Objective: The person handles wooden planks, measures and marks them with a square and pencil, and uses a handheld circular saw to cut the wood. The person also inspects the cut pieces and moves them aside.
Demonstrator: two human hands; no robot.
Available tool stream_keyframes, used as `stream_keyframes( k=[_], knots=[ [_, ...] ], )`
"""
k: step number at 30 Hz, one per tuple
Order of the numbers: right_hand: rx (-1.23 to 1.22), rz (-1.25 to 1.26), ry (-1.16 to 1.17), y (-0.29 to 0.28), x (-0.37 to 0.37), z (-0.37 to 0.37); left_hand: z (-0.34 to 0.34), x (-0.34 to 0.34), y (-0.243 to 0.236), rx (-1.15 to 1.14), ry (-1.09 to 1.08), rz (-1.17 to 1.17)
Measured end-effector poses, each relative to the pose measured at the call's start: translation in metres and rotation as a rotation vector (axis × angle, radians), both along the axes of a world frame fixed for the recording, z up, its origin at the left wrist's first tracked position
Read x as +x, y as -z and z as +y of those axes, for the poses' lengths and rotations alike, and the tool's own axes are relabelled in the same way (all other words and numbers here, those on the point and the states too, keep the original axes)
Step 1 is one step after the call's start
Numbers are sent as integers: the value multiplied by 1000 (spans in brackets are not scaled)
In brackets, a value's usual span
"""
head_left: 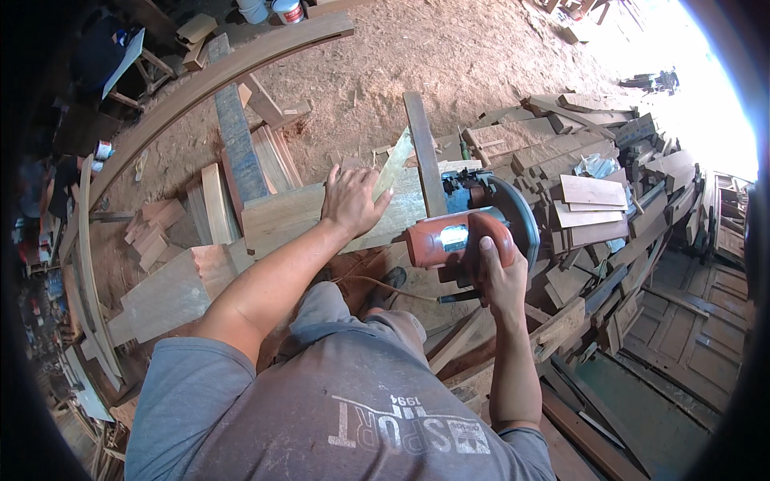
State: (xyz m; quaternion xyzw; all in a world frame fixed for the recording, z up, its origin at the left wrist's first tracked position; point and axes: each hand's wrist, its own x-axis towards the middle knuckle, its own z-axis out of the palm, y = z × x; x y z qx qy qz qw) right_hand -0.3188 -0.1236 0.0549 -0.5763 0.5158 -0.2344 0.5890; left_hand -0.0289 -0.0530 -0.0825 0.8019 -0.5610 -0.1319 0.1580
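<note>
My left hand (353,200) rests with fingers spread on a pale wooden board (285,220), beside a thin, light-coloured pointed strip (395,164) that runs away from me. My right hand (501,284) is closed round the handle of an orange circular saw (435,244) with a large grey round guard. The saw sits at the right end of the board, by a narrow plank (425,152) pointing away from me. A cord (377,286) runs from the saw's handle below the board, near my foot.
Piles of offcuts and planks (589,192) fill the right side, with panelled doors (710,321) beyond. A long curved timber (208,68) spans the upper left. Small stacked blocks (152,228) lie at left on sawdust-covered ground (361,64). Buckets (286,12) stand at the back.
</note>
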Motion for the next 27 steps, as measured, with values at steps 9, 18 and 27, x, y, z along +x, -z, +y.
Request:
stream_keyframes(
  k=[9, 18, 27],
  knots=[
    [-33, -20, -7, 5, 8, -9, 0, 0, 0, -53, 1, 13],
    [-16, -61, -4, 12, 15, -18, 2, 1, 5, -83, -7, -8],
    [-5, -80, -1, 13, 24, -24, 1, 1, 7, -67, -6, -12]
  ],
)
